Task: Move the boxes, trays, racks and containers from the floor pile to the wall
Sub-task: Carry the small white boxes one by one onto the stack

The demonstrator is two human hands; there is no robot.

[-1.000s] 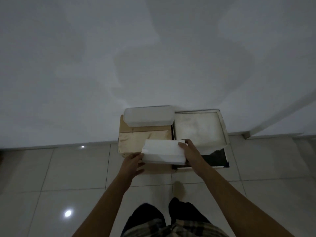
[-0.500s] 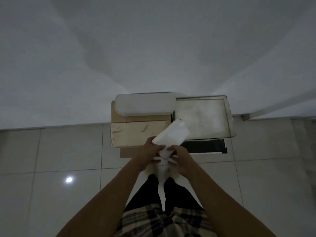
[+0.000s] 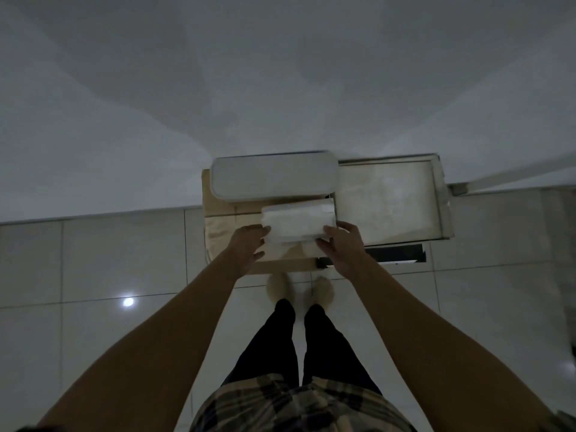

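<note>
A small white box lies level on the brown cardboard box that stands against the wall. My left hand grips its left end and my right hand grips its right end, thumbs at the near side. Just behind it, a long white lidded container rests on the same cardboard box, against the wall. To the right, a shallow open pale tray sits on a dark flat box.
My feet stand on the pale tiled floor right in front of the cardboard box. A white strip runs along the wall at the far right. Bare tiles stretch to the left and right of the stack.
The small white box, tilted and held at its near end half a second ago, has been turned level and set on the cardboard box. Both hands shifted to its two ends.
</note>
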